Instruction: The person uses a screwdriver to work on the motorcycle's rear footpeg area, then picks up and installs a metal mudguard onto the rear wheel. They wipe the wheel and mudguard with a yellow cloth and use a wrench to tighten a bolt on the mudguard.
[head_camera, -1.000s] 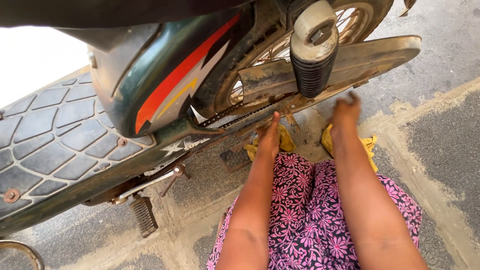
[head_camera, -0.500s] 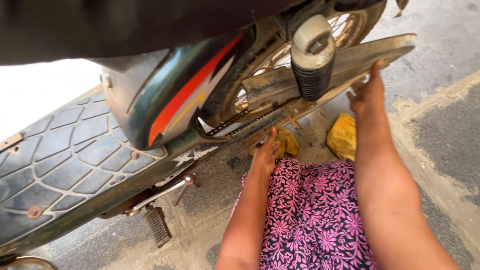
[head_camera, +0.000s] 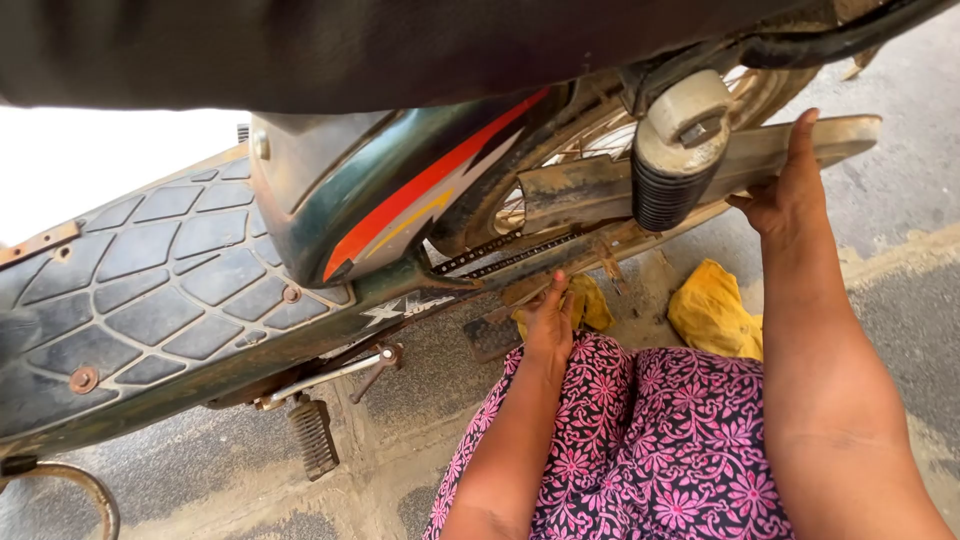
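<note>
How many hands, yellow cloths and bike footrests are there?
Hands: 2, the left hand under the chain and the right hand on the chain cover
Yellow cloths: 2
Ribbed footrests: 2
Total: 6

The side panel (head_camera: 400, 190) is dark green with a red and yellow stripe, the rag (head_camera: 712, 315) yellow, the dress (head_camera: 650, 450) dark with pink flowers, and the footboard (head_camera: 150, 290) grey with a hexagon pattern.
</note>
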